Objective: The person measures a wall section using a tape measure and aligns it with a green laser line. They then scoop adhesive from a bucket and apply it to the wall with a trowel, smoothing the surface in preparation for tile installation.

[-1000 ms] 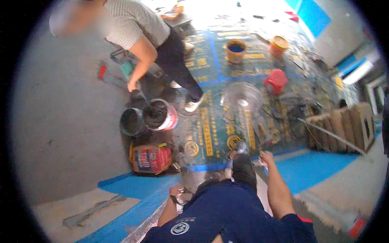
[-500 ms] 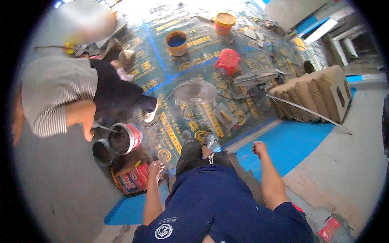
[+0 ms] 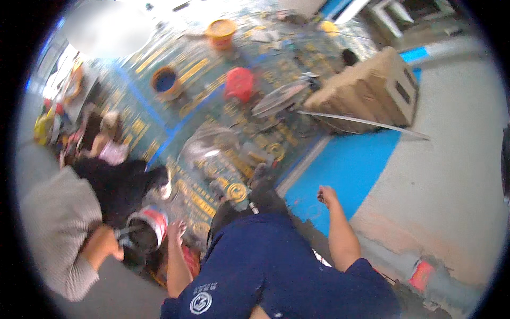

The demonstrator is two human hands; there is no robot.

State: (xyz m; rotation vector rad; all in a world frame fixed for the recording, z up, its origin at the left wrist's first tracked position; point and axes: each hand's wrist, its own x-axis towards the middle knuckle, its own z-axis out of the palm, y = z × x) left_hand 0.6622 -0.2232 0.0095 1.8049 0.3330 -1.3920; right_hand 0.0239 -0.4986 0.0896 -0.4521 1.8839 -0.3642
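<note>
My left hand (image 3: pixel 176 229) hangs at my left side with its fingers loosely apart, holding nothing that I can see. Nearest to it is a red and white bucket (image 3: pixel 160 219) of dark grey mix. A co-worker's hand (image 3: pixel 109 243), at the left, grips a tool that reaches into this bucket. Partly behind my left forearm is a red bag or container (image 3: pixel 191 259). On my right, my right hand (image 3: pixel 327 195) is curled closed in the air over a blue strip (image 3: pixel 345 170) on the wall, with nothing visible in it.
Green and yellow printed sheeting (image 3: pixel 199 204) covers the floor ahead. Standing on it are a clear round tub (image 3: pixel 212 146), a red bucket (image 3: pixel 239 85), an orange bucket (image 3: pixel 221 34) and another with blue inside (image 3: pixel 164 82). A fan (image 3: pixel 281 99) and cardboard box (image 3: pixel 366 90) stand at right.
My view has turned right, so the floor things have shifted left in the picture. The co-worker still holds the tool in the bucket. Both my hands remain at my sides.
</note>
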